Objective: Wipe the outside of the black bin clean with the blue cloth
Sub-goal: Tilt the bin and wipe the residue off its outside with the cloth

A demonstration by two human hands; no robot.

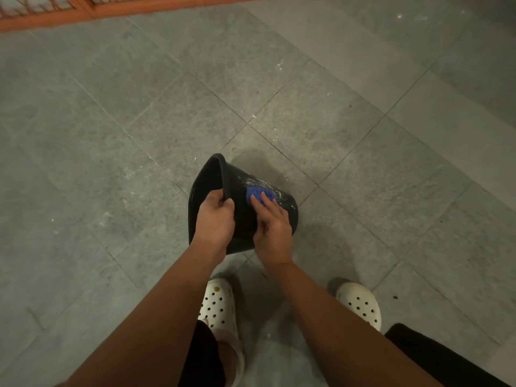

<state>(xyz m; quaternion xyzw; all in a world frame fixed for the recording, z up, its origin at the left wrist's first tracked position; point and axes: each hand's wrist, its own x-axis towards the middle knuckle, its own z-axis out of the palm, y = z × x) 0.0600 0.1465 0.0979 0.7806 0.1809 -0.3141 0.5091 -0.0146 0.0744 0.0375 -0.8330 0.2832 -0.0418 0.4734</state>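
The black bin (240, 180) is tipped on its side above the grey floor, its open mouth facing left. My left hand (215, 219) grips the rim of the bin, thumb over the edge. My right hand (272, 222) presses a bunched blue cloth (259, 194) against the bin's outer wall, fingers spread over it. White soapy streaks show on the wall just beyond the cloth. My hands hide the near part of the bin.
Grey stone tiles (139, 121) with scattered white specks cover the floor all around. An orange wooden frame (111, 9) runs along the top left edge. My feet in white perforated clogs (219, 303) stand just behind the bin.
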